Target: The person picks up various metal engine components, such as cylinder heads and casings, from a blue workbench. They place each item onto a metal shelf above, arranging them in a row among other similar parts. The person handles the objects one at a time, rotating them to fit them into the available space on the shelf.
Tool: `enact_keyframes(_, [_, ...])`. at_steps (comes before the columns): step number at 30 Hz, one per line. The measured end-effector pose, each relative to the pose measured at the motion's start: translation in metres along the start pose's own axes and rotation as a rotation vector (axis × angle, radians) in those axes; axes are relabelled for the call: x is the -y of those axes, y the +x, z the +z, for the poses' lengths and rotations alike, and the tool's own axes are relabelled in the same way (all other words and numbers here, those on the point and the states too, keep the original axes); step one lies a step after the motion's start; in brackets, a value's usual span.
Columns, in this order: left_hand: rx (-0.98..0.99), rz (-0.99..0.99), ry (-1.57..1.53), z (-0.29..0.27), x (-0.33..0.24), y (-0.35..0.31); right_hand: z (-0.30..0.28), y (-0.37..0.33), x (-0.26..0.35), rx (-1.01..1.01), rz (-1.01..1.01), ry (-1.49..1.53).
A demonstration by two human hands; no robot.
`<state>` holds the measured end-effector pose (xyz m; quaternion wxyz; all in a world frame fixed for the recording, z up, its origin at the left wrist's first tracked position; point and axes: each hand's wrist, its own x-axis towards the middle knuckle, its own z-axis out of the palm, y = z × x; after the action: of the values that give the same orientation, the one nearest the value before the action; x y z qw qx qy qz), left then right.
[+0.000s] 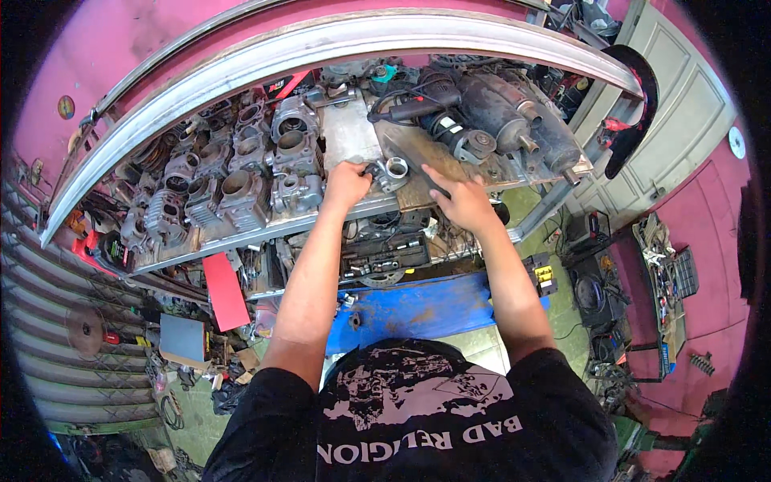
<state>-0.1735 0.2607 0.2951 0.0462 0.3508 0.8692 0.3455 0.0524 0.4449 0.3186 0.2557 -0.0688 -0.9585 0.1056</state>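
Observation:
My left hand is closed at the shelf's front edge, its fingertips against the left side of a small silver metal part with a round bore. The fingers partly hide where they grip it. To the right of that part, my right hand is open, with its fingers stretched over a worn wooden board and nothing in them. A flat pale metal plate lies behind my left hand.
Rows of engine cylinders fill the shelf's left. A corded power tool, a black cylindrical tool and dirty exhaust mufflers lie at the right. Below are a socket tray and a blue bench top. A white beam crosses above.

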Motion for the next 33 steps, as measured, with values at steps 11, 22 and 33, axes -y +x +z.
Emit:
enact_keyframes(11, [-0.024,0.055,0.016,0.011,0.013,0.015,0.041,-0.023,0.029,-0.288,0.170,0.094])
enact_keyframes(22, [-0.067,-0.422,-0.586,0.010,0.001,0.014,0.040,-0.068,0.122,-0.155,0.487,0.469])
enact_keyframes(33, [-0.155,-0.466,-0.965,0.034,0.000,-0.007,0.084,-0.056,0.096,-0.263,0.282,0.010])
